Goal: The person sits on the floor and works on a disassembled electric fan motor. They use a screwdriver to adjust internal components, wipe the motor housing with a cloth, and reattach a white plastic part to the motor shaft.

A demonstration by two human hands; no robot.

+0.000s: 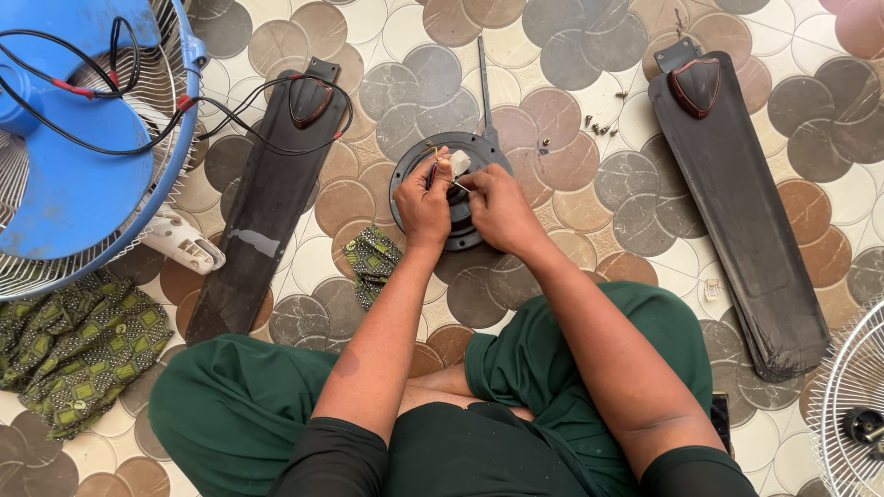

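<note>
You sit cross-legged on the patterned tile floor [571, 55], both hands at the middle of the frame over one round black motor housing [460, 184]. Your left hand [422, 204] has its fingers closed around thin wires [431, 156], yellow and red among them. Your right hand [493, 204] pinches one small white connector block [459, 163] at its fingertips; the block sits just above the housing's centre.

Two dark fan blades lie on the floor: one left blade [262, 202] at centre left, one right blade [737, 221] at the right. A few small screws [600, 125] are scattered at the upper middle. You have two green patterned cloths: a large cloth [78, 345] at lower left and a small cloth [373, 262] beside your left forearm. One blue fan [64, 184] with black cables fills the upper left; part of a white fan cage [852, 414] shows at lower right.
</note>
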